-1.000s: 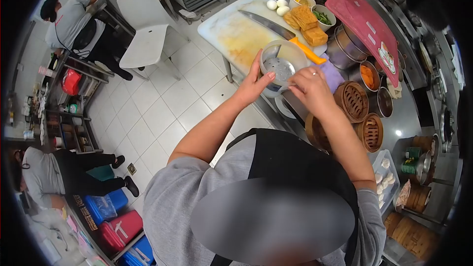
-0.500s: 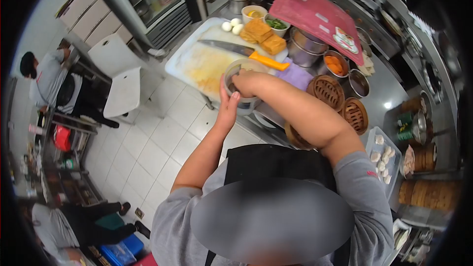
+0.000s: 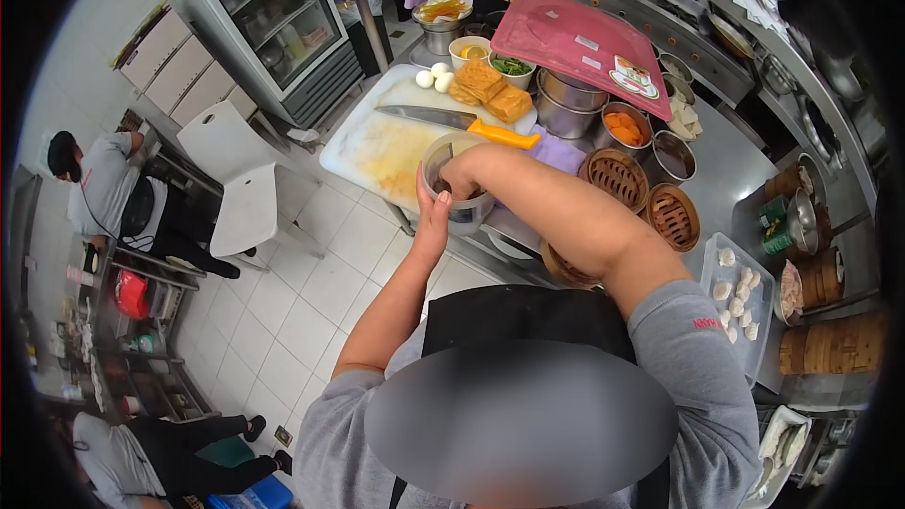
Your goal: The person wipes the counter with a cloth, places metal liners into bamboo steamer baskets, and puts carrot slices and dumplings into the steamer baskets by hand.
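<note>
Head view: left hand [image 3: 432, 219] has the tub [image 3: 469, 217], a see-through round one, gripped from the outside, thumb near the rim, fingers wrapped round the far side and mostly hidden. Can't tell if those are spread or together. Right hand [image 3: 461, 174] is down inside the tub, wrist over the rim; its fingers are hidden, so can't say if they're spread, pressed together or pinching anything. Dark stuff shows in the tub beside that hand, too obscured to identify. Tub is in front of the torso, at the near edge of the cutting board [image 3: 382, 153]; can't tell if it touches the board. Knife [image 3: 426, 116] lies flat, blade on the board, orange handle pointing toward the purple cloth [image 3: 558, 154]. Board surface stained yellow. Three white eggs [image 3: 434, 76] sit by the golden-brown blocks [image 3: 488, 92], bowl of greens [image 3: 524, 79] just behind. Pink lid [image 3: 575, 42] lies tilted over metal pots [image 3: 566, 119]. Right of those: pot of orange pieces [image 3: 625, 125], slatted steamer baskets [image 3: 615, 179], then a clear tray [image 3: 751, 355] with white rounded pieces [image 3: 740, 304]. Far left: white chair [image 3: 247, 212], two other people [image 3: 123, 184], [image 3: 118, 452], apart from this work.
</note>
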`<state>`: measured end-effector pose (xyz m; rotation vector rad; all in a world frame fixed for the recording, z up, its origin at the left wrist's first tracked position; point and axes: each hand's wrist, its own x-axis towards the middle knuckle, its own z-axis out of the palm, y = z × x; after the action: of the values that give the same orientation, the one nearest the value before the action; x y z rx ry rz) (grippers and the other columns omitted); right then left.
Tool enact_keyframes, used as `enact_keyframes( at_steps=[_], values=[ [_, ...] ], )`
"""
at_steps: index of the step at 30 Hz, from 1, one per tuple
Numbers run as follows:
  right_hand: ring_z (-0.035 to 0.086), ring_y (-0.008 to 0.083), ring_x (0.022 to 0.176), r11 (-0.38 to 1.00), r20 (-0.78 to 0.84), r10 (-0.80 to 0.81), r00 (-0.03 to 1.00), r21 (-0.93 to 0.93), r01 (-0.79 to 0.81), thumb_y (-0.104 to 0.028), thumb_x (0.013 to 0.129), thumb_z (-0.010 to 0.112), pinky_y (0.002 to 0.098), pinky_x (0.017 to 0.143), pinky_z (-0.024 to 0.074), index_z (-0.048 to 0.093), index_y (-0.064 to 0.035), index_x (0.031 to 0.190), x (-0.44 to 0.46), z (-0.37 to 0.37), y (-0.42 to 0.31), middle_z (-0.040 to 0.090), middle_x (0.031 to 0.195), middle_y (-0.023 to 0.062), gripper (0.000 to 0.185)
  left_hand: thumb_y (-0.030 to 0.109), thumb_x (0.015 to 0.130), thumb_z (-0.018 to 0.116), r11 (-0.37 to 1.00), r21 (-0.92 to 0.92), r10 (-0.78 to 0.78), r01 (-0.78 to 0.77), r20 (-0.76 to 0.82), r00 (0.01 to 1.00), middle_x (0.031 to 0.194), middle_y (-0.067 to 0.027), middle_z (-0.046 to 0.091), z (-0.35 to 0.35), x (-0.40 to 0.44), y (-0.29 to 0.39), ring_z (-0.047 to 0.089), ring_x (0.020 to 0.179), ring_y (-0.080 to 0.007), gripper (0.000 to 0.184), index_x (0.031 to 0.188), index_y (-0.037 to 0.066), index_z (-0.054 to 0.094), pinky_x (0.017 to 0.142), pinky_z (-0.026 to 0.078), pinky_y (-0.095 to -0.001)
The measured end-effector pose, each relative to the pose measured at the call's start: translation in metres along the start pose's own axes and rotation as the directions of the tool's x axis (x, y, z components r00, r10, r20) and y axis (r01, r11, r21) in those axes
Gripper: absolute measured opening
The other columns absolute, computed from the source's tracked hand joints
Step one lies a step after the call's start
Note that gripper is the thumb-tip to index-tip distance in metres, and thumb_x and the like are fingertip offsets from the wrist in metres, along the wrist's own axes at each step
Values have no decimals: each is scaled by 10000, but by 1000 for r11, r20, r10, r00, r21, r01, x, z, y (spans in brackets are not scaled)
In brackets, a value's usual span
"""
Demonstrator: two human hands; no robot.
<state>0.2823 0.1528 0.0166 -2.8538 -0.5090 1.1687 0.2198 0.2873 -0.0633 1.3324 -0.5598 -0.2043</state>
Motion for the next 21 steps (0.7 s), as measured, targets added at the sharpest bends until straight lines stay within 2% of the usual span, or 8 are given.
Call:
enact_keyframes(
  at_steps=[2,4,5,10,13,16,19,21],
  values=[
    [658,271,882,995,-15,-6,1000,-103,5,-339,726,714,389,700,551,525,-39,1272,-5,-3,-5,639,1053,141,652,342,913,456,1000,-21,-13,13,-1,1000,1478,-195,232,0,0,-1,248,1372,-288,798,1494,35,3,1124,201,-371],
    [652,297,932,977,-5,12,1000,214,-11,-331,720,712,405,771,534,524,-32,1269,-16,-2,0,633,1107,159,653,353,907,465,999,-40,-25,25,-5,1000,1476,-194,236,-2,1,-1,249,1372,-287,810,1493,34,6,1125,199,-373],
    [641,323,973,968,-33,5,999,250,3,-332,720,704,406,841,506,523,-49,1275,-16,1,3,624,1158,171,649,358,904,471,1000,-14,-19,19,-7,1000,1474,-194,240,-3,1,-2,254,1369,-287,815,1492,33,10,1124,202,-377],
    [637,336,992,981,-221,-28,975,179,68,-269,743,664,404,869,489,575,-86,1232,-30,7,-6,633,1150,183,529,331,906,491,999,42,29,-28,-31,999,1449,-190,280,-1,2,1,284,1352,-286,774,1480,17,78,1119,217,-387],
    [649,356,924,998,-419,-22,908,47,46,-163,730,654,431,793,513,677,-34,1005,-50,4,-21,671,965,218,304,306,913,491,999,40,20,-18,-64,998,1439,-185,295,1,1,-1,292,1346,-278,750,1476,11,92,1119,220,-382],
    [662,361,851,1000,-588,-13,809,-31,-6,-140,724,659,437,726,525,684,-24,934,-55,11,-21,678,906,204,241,287,910,500,1000,10,21,-21,-72,997,1457,-195,264,3,1,-1,262,1360,-279,756,1476,7,84,1119,219,-381],
    [660,365,804,997,-694,-27,720,-66,-27,-111,727,656,444,694,524,639,-18,980,-64,20,-24,675,863,193,270,245,897,528,997,78,40,-26,-182,983,1461,-218,245,6,0,1,244,1364,-307,775,1476,6,73,1120,218,-393],
    [656,371,801,998,-760,-19,649,-50,-30,-107,725,658,447,694,522,618,-19,1011,-74,25,-24,673,859,196,301,173,870,568,919,392,160,-48,-259,953,1452,-242,242,6,1,7,242,1357,-334,787,1472,1,91,1119,222,-410]
  ],
)
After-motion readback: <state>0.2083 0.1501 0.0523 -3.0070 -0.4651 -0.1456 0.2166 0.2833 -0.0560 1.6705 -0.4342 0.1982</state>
